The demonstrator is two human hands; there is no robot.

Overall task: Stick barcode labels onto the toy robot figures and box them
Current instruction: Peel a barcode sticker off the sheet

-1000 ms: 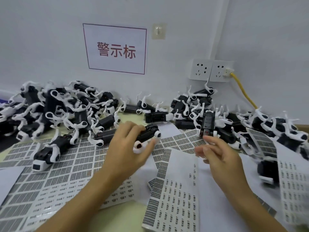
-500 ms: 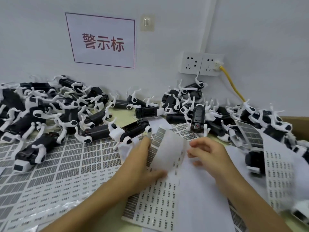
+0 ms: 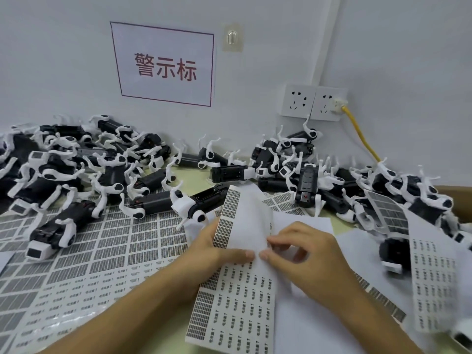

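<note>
Sheets of barcode labels covered the left part of the bench, with a heap of toy robot figures piled along its back-left edge against the wall. Nearest our fingers lay one figure, its long axis running left to right and rising toward the back, just behind our left hand and closer to it than to the right. That left hand pinched a curled label sheet, thumb on top, bending its far end upward. Our right hand touched the same sheet just beside that thumb, fingers curled, fingertips seemingly working at a label; whether one had lifted we could not tell. More figures and sheets crowded the right edge below a yellow cable. We saw no box.
</note>
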